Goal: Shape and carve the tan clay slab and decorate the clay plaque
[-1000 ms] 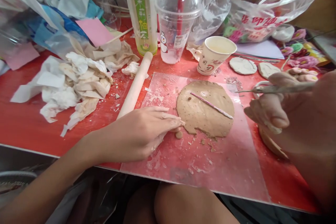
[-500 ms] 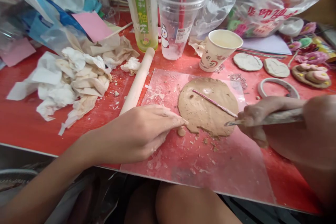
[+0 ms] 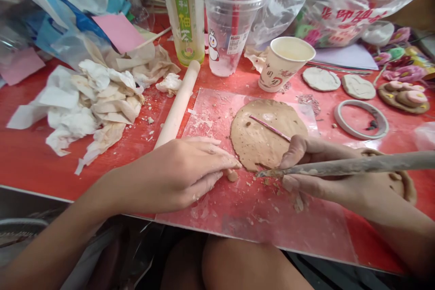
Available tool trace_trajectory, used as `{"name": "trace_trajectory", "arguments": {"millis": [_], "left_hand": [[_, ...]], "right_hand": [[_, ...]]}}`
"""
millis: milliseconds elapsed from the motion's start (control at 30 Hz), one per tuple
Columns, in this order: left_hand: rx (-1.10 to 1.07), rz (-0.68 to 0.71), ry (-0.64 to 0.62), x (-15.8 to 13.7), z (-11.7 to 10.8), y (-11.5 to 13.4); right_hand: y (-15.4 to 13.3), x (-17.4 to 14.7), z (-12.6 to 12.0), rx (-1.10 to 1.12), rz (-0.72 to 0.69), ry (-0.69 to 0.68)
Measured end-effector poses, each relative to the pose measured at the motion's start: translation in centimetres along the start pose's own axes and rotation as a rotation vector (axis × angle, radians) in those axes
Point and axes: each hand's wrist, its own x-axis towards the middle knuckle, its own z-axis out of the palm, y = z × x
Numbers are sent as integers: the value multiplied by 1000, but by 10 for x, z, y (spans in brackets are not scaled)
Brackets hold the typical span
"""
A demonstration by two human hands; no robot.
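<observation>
A flattened brown clay slab with one ragged lower edge lies on a clear plastic sheet. My right hand grips a clay-smeared pointed modelling tool, its tip at the slab's ragged edge. My left hand rests on the sheet with fingers stretched out, fingertips at the slab's left edge. Beside those fingertips sits a small clay ball. A thin pink stick lies across the slab, one end behind my right hand. Clay crumbs are scattered below the slab.
A rolling pin and crumpled tissues lie to the left. Behind stand a bottle, a plastic cup and a paper cup. Rightward are a tape ring, pale clay discs and a brown clay piece.
My right hand has moved left and turned over, bringing the tool tip from the slab's right side to its lower edge. The left hand has hardly moved.
</observation>
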Motion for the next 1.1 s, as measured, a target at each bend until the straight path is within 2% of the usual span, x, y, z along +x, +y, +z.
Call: {"name": "trace_trajectory", "arguments": {"millis": [233, 367, 533, 800, 1000, 1100], "left_hand": [[-81, -31, -39, -3, -3, 2], [28, -33, -9, -1, -1, -1], [132, -33, -75, 1, 4, -6], [100, 67, -101, 2, 7, -3], [26, 50, -20, 1, -2, 1], [98, 91, 18, -2, -3, 4]], "right_hand": [[4, -2, 13, -157, -38, 37], [-2, 0, 17, -231, -119, 142], [-6, 2, 20, -324, -123, 115], [-3, 0, 24, -273, -34, 81], [-2, -1, 25, -223, -64, 70], [-2, 1, 24, -229, -65, 99]]}}
